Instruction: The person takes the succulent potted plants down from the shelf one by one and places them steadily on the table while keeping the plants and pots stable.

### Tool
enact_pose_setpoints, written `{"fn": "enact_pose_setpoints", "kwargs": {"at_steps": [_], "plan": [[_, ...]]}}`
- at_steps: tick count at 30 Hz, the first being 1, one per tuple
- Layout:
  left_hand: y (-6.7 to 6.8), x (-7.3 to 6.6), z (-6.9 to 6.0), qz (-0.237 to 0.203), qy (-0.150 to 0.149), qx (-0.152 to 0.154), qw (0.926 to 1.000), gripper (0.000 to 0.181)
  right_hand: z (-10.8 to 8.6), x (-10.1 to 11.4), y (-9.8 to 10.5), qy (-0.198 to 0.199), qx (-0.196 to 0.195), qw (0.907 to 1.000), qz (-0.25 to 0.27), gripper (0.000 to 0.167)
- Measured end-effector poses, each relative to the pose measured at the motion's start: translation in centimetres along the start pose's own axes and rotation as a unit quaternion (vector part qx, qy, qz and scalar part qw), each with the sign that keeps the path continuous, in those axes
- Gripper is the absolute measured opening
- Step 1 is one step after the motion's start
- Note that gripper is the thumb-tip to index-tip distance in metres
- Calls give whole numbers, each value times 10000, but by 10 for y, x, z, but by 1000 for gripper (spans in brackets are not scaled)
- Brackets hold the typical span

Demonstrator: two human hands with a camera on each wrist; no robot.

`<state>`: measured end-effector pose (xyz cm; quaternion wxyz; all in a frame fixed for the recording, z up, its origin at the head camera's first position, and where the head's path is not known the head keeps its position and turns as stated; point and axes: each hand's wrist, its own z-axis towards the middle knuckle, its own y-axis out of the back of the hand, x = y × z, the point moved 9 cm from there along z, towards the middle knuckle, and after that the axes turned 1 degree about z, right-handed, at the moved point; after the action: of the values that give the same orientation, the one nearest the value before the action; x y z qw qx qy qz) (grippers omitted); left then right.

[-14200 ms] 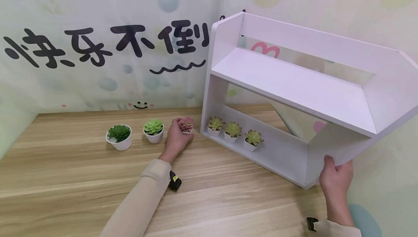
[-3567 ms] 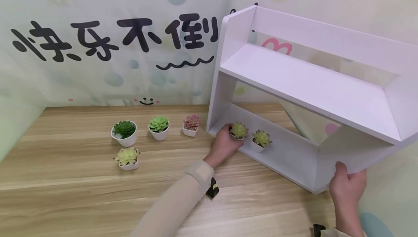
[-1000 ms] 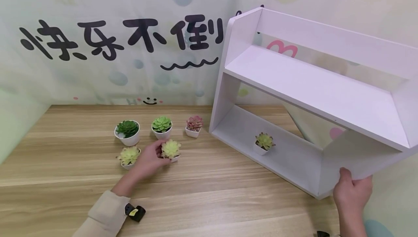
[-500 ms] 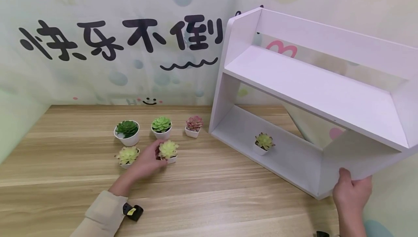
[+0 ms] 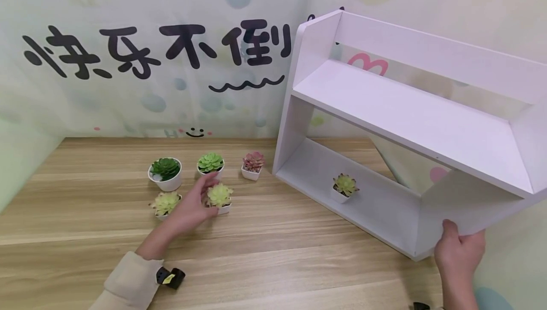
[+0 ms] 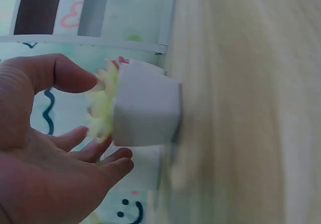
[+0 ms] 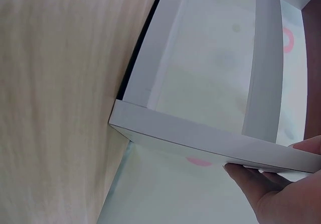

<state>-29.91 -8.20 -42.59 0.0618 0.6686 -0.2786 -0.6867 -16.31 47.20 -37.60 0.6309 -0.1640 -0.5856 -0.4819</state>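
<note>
My left hand (image 5: 192, 208) is spread beside a yellow-green potted succulent (image 5: 220, 196) standing on the wooden table. In the left wrist view its thumb (image 6: 75, 78) is by the leaves and the fingers are parted from the white pot (image 6: 146, 106); whether the thumb tip touches a leaf I cannot tell. My right hand (image 5: 459, 253) grips the right side panel of a white two-tier shelf (image 5: 401, 115), thumb inside and fingers outside. One more yellow-green succulent (image 5: 345, 186) sits on the shelf's lower board. Another (image 5: 165, 204) stands left of my left hand, partly hidden by it.
Behind my left hand a dark green succulent (image 5: 165, 172), a bright green one (image 5: 211, 164) and a pink one (image 5: 253, 164) stand in a row on the table (image 5: 273, 258). A wall sheet with black lettering (image 5: 183, 44) hangs at the table's back edge.
The yellow-green succulent came from the shelf to the front row on the table, shifting slightly left. My left fingers have since spread away from its pot. My right hand keeps holding the shelf.
</note>
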Motion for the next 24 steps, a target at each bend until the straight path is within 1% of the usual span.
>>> {"fn": "enact_pose_setpoints", "kwargs": {"at_steps": [4,8,11,13,16,18,24], "plan": [[1,-15,-3,25,-139,-193,9997,82,0,0,0,-13,3,10000,-22,29],[1,-33,-4,138,-385,-622,9972,69,0,0,0,6,-1,10000,-21,29],[-5,-50,-4,227,-624,-912,9936,62,0,1,0,13,13,10000,-1,29],[-14,-62,-3,237,-839,-989,9913,58,-1,1,0,12,13,10000,6,29],[-32,-78,1,183,-1095,-908,9897,53,-1,0,1,-33,17,10000,3,29],[-46,-87,5,109,-1200,-785,9896,51,0,0,1,-41,27,10000,-5,29],[-83,-105,15,-215,-1404,-450,9888,47,1,0,0,101,16,9999,-75,29]]}}
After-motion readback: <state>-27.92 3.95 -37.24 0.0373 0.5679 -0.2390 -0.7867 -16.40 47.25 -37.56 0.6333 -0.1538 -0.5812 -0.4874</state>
